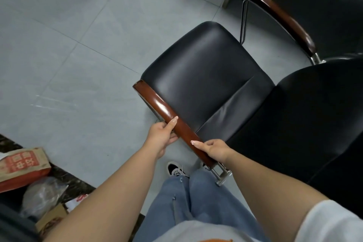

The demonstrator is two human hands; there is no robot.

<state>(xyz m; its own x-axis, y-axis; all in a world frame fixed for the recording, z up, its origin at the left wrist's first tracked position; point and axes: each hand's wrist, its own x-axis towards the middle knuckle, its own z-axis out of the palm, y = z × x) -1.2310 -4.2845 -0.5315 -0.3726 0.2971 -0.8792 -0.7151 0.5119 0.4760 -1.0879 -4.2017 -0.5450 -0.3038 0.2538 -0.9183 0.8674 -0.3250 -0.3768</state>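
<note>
One chair (pixel 200 76), two armrests (pixel 157 102), two hands (pixel 160 135), two shoes (pixel 174 169), maybe two bags (pixel 23 165).

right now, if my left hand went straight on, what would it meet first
The left hand grips the wooden armrest, so that blocks it at once; beyond, probably the black seat, though depth is unclear.

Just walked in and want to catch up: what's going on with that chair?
A person stands beside a black leather armchair and grips its near glossy brown wooden armrest with both hands, left hand around its middle, right hand nearer the metal bracket at the back. The chair stands on the grey tiled floor.
</note>
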